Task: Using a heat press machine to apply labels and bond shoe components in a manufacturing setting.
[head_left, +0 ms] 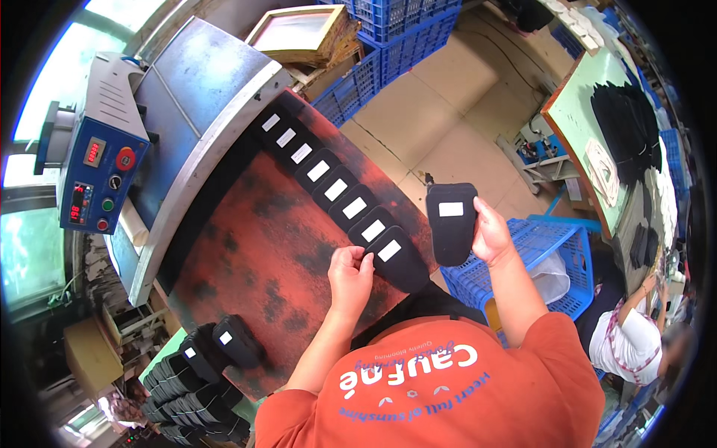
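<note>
Nearest, above the orange-red shirt (418, 403), the 2 hands stand well apart. The right hand (491, 235) is clamped on the right edge of a stack of black pads (451, 243), held up beyond the table's edge with its white label facing up. This stack lies between the 2 hands, much closer to the right.

The left hand (349, 280) has its fingers curled, thumb and forefinger close together at the left edge of the closest pad (403, 272) in a row; from this angle I can't tell whether they pinch it or merely touch it. Counting that pad, 8 white labels show along the row of black pads (327, 183), which overlap and run away up the red, black-mottled work surface (258, 239).

Left of the left hand, more black pads (198, 388) sit in piles near the surface's corner. Right of the right hand is a blue basket (534, 239).

Farther off, a blue press plate (213, 71) and its control box (104, 160) stand at left, wooden frames (299, 33) and blue crates (407, 48) beyond the row. At right, a co-worker (627, 343) in white is near a pale green table (571, 108) bearing black pieces (627, 127).
</note>
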Demonstrator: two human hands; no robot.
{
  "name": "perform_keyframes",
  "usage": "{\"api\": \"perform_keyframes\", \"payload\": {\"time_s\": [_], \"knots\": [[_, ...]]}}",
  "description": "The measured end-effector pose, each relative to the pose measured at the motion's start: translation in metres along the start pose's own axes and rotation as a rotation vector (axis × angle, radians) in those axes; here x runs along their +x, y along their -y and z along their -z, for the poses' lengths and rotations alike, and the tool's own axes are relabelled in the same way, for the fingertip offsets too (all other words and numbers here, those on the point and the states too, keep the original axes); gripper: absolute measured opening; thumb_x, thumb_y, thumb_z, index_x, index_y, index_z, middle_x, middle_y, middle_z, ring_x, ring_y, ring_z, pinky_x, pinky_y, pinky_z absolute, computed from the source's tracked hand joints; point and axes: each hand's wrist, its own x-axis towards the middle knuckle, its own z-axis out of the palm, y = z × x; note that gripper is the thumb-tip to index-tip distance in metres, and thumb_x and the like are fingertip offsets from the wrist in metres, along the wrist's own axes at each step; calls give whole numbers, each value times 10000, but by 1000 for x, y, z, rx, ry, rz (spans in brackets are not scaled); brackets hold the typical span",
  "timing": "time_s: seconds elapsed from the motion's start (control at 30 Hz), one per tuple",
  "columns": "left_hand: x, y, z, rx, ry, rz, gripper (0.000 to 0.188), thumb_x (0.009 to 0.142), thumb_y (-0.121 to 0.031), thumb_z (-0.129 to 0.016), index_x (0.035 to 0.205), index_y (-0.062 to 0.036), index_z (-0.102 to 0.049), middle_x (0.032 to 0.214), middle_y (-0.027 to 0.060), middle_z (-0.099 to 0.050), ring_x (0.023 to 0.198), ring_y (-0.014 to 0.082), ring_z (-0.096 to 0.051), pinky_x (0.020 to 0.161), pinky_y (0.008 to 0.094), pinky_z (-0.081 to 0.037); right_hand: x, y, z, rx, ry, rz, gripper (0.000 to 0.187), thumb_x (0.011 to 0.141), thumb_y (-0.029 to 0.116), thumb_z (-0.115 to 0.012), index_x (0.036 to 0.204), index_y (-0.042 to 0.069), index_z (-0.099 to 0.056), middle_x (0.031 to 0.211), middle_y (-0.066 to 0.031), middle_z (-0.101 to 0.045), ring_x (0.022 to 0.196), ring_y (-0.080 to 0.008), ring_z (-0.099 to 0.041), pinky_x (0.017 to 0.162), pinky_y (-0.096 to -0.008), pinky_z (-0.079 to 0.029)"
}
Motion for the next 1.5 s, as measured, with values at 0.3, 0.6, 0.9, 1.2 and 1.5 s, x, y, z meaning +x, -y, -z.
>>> {"api": "perform_keyframes", "payload": {"time_s": [0.3,0.6,0.9,1.2,1.5], "knots": [[-20,-33,-10,-431,188,127,196,843,-16,-592,1015,-3,-500,837,38,-551,622,69,-540,513,194,-462,-20,-43,-35,-33,53,-170,314,929,82,-427,1234,7,-440,1174,-114,-539,1073,-214,-542,941,-350,-428],[-36,-23,7,-610,158,231,174,868,-5,-543,1020,-17,-460,776,35,-541,576,81,-553,495,194,-464,-14,-19,-7,-46,-13,-18,345,942,177,-398,1234,-3,-437,1208,-157,-524,1100,-269,-533,940,-394,-433],[144,23,145,-425,-523,59,224,862,-63,-557,1059,43,-557,760,28,-563,508,45,-445,416,168,-340,9,-27,-71,207,194,-195,454,964,294,-272,1262,-18,-415,1224,-172,-512,1120,-297,-510,972,-416,-394],[231,71,186,317,-762,-261,303,830,-148,-599,1020,89,-598,865,187,-648,719,258,-622,695,344,-478,45,-83,-132,193,271,-458,402,968,279,-327,1276,34,-407,1240,-122,-507,1129,-262,-509,958,-418,-404],[106,-9,125,-366,92,57,174,814,-87,-629,972,-17,-610,740,19,-617,579,46,-530,506,175,-408,84,-99,-161,79,111,-220,277,932,55,-413,1205,58,-462,1149,-87,-544,1075,-205,-533,928,-364,-441]]}}
